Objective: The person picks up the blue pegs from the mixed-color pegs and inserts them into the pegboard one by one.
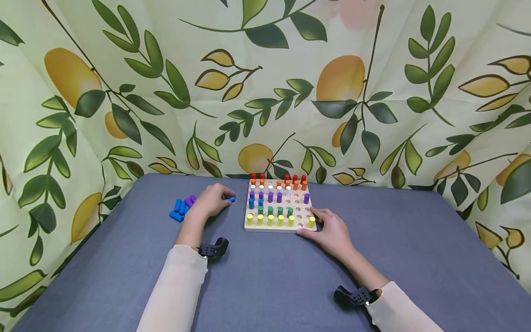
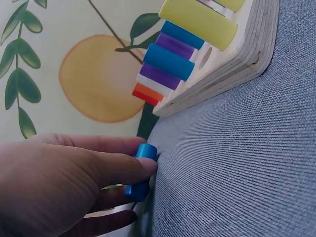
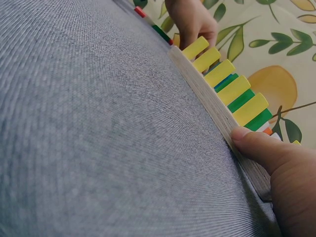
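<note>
My left hand (image 1: 212, 200) pinches a blue peg (image 2: 143, 170) between thumb and fingers, just above the cloth left of the wooden pegboard (image 1: 296, 229). Around the board's near right corner my right hand (image 1: 332, 230) grips, its thumb along the front edge in the right wrist view. Coloured pegs stand upright in rows: yellow pegs (image 1: 270, 221) in front, then green pegs (image 1: 270, 211), with blue, purple, white, orange and red behind. Several holes toward the right side are bare. The fingers on the board's right edge are partly hidden in the right wrist view.
Loose blue pegs (image 1: 177, 205) and purple pegs (image 1: 188, 202) lie on the grey cloth (image 1: 265, 281), left of my left wrist. A leaf-and-fruit patterned curtain (image 1: 265, 83) hangs behind the table. Each wrist wears a black camera strap (image 1: 213, 249).
</note>
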A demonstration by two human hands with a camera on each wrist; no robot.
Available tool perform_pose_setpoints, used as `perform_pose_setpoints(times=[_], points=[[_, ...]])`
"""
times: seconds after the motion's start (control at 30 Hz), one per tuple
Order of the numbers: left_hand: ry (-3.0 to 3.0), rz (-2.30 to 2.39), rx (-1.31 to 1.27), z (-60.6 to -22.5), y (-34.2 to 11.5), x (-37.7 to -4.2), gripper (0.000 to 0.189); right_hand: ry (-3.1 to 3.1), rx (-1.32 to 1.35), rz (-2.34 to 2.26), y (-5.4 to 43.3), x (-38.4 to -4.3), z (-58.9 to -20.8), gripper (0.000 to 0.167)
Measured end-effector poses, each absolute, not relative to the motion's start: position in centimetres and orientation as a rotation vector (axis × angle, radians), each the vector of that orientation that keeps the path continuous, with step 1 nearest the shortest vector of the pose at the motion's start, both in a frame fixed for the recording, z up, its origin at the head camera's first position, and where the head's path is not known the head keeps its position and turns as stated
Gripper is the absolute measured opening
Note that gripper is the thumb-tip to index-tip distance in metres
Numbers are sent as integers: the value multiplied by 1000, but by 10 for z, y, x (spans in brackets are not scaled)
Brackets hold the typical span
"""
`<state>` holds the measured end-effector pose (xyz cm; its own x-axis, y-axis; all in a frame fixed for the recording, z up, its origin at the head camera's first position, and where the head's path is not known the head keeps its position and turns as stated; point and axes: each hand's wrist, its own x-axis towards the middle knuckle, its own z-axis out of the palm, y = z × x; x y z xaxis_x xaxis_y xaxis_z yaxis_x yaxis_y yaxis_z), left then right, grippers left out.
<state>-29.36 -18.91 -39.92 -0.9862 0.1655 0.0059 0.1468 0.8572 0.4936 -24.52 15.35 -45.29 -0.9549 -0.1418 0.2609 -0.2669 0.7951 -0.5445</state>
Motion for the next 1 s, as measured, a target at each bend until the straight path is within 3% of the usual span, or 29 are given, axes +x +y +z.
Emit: perform_pose_setpoints(times=[1.0], points=[[2998, 974, 278, -380, -178, -293, 26, -2767, 332, 883, 153, -245, -452, 83]])
